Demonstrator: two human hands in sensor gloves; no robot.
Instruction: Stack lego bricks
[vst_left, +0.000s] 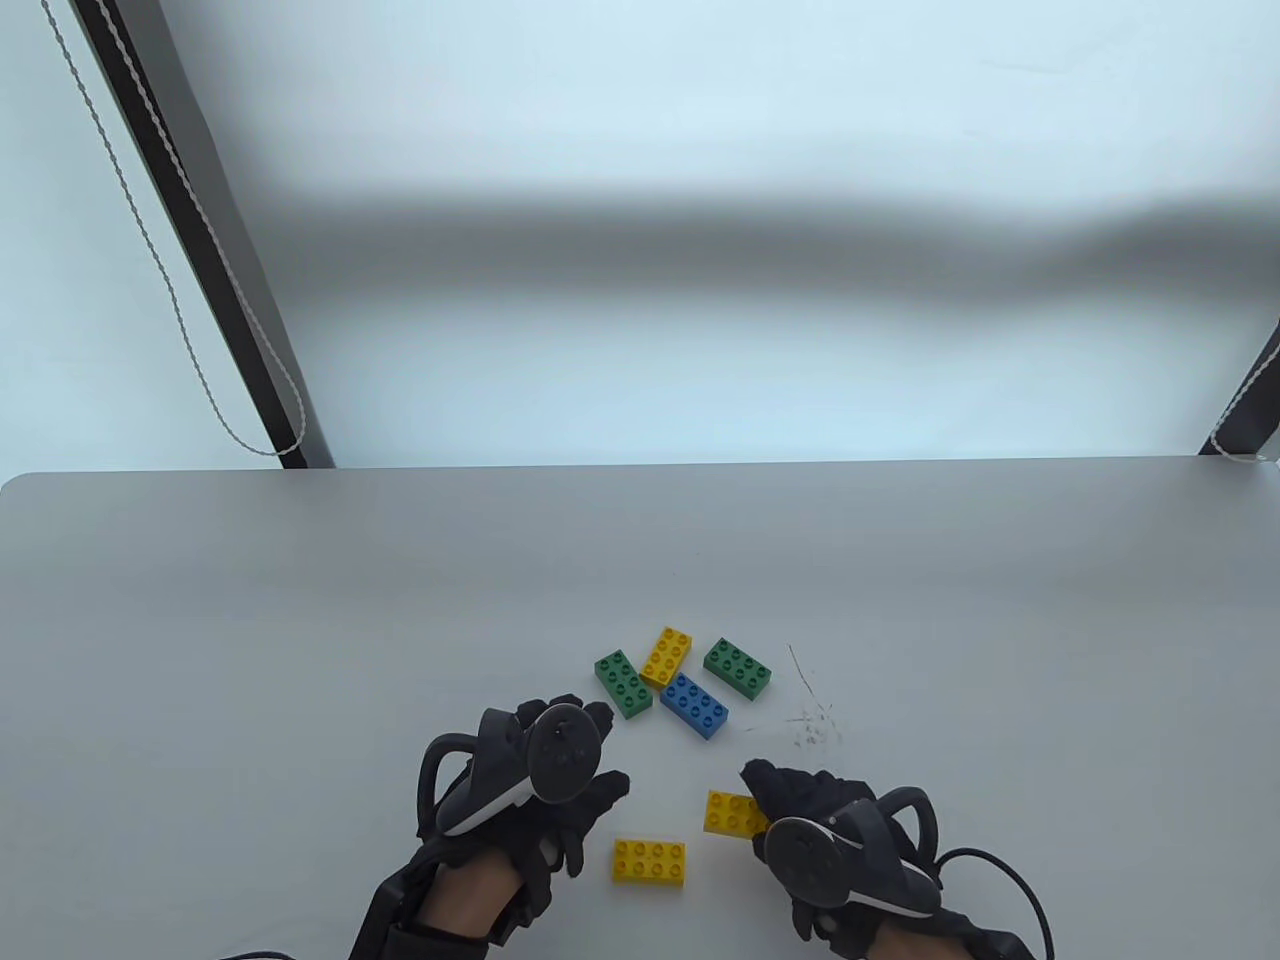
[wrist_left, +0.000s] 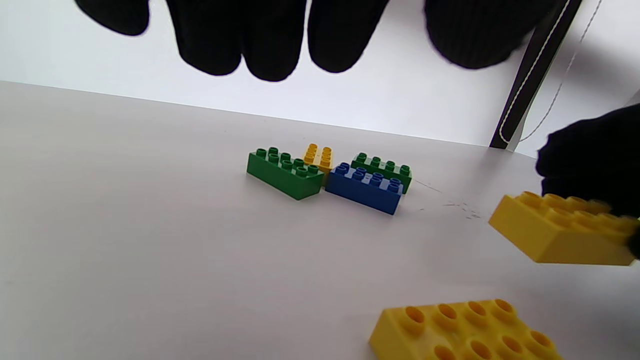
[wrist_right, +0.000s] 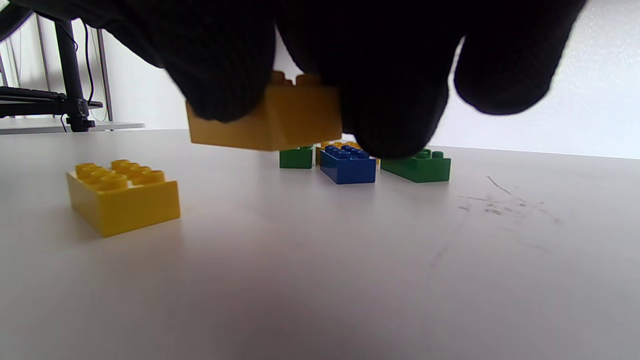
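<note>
Nearest the person, a yellow brick lies flat on the desk, studs up, between the two hands and touched by neither. Just to its right and slightly farther, the right hand holds a second yellow brick pinched between its fingers; the right wrist view shows this brick lifted clear of the desk and a little tilted. The left hand hovers to the left of the lying brick with its fingers spread and nothing in them. Farther out sits a tight cluster: a green brick, a yellow one, a blue one and another green brick, all studs up and untouched, with faint scratch marks on the desk to their right. The step in hand looks like the first join, the lifted yellow brick going onto the lying one. That likely calls for carrying it left and near, levelling it, squaring its edges over the studs and pressing down, perhaps with the left hand steadying the lower brick.
</note>
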